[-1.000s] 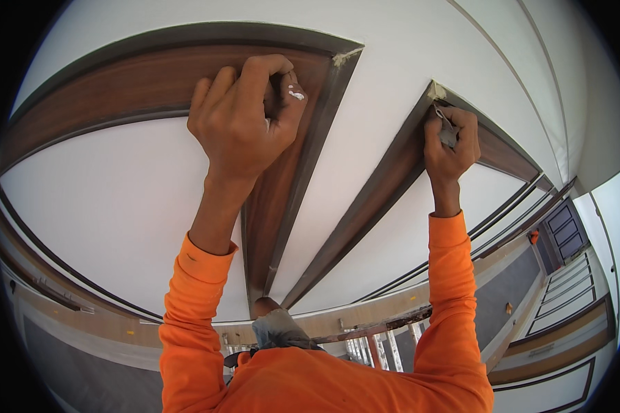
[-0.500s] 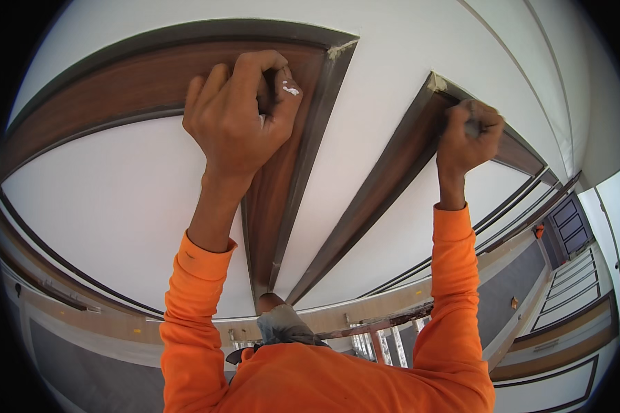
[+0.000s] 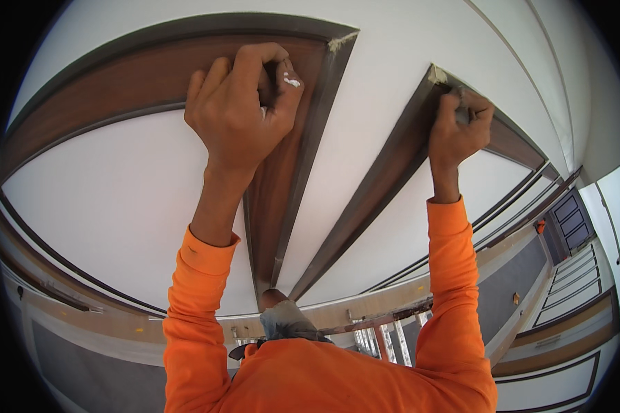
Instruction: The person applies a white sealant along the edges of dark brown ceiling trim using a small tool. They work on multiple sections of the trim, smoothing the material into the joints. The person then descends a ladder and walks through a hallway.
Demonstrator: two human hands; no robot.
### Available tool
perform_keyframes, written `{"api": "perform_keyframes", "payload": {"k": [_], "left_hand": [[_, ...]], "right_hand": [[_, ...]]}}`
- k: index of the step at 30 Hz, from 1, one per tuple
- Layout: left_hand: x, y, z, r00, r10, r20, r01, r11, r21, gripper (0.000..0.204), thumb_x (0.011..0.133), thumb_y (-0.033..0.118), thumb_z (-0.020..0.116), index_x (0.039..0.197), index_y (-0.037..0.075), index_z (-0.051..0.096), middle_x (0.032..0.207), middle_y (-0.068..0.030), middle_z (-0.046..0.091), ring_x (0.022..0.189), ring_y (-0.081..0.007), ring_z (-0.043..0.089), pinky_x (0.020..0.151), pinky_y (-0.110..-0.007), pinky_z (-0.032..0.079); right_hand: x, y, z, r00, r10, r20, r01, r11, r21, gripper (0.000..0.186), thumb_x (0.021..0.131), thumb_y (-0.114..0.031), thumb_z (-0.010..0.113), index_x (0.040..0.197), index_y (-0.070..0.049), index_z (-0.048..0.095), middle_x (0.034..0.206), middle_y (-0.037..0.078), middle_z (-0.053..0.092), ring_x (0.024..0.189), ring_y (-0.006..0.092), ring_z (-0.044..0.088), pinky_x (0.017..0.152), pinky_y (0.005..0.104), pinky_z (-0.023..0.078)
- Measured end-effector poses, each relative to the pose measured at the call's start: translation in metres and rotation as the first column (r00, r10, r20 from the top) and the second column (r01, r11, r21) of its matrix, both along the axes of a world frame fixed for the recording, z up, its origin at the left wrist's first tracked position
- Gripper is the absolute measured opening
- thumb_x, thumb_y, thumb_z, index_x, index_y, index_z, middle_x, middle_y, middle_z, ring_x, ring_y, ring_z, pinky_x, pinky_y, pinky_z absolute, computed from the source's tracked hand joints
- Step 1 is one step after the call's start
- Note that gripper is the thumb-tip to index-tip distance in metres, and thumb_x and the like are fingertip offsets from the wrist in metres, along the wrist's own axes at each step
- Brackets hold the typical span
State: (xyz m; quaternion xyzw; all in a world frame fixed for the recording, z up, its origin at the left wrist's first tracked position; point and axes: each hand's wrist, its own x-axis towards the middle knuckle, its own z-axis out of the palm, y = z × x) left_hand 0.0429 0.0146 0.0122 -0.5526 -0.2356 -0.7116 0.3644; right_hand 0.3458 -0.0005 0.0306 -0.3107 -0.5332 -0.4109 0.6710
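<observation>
The right hand pinches a small grey piece between thumb and bent fingers, its details blurred, at the brown panel just below that panel's upper corner. The left hand is half curled, thumb bent close to the forefinger and a white smear on the thumb; whether anything sits between them I cannot tell. It is over the wider brown panel, which has grey edging. Pale patches mark the upper corners of both panels, with a white surface between and around them. Orange sleeves cover the forearms. Farther off lie a grey floor and, at right, a dark panelled door.
</observation>
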Motion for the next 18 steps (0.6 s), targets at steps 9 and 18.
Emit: {"api": "perform_keyframes", "payload": {"k": [9, 18], "left_hand": [[0.002, 0.006, 0.001, 1.000, 0.012, 0.025, -0.012, 1.000, 0.012, 0.012, 0.082, 0.012, 0.079, 0.089, 0.019, 0.073, 0.058, 0.0124, 0.053, 0.053, -0.0067, 0.045, 0.058, -0.029, 0.032], [0.000, 0.002, 0.003, 1.000, -0.007, 0.025, 0.008, 1.000, -0.007, 0.012, 0.081, 0.011, 0.078, 0.088, 0.019, 0.073, 0.056, 0.0120, 0.053, 0.053, -0.0068, 0.046, 0.059, -0.028, 0.032]], "right_hand": [[-0.004, -0.004, 0.001, 0.975, 0.122, 0.187, -0.115, 0.992, -0.051, 0.016, 0.083, 0.009, 0.075, 0.095, 0.000, 0.069, 0.092, 0.011, 0.075, 0.078, 0.0181, 0.071, 0.073, 0.0287, 0.057], [-0.021, 0.000, 0.002, 0.983, 0.046, 0.177, -0.059, 0.996, 0.070, 0.018, 0.080, 0.010, 0.075, 0.091, -0.001, 0.065, 0.089, 0.011, 0.072, 0.074, 0.0232, 0.070, 0.070, 0.0307, 0.057]]}}
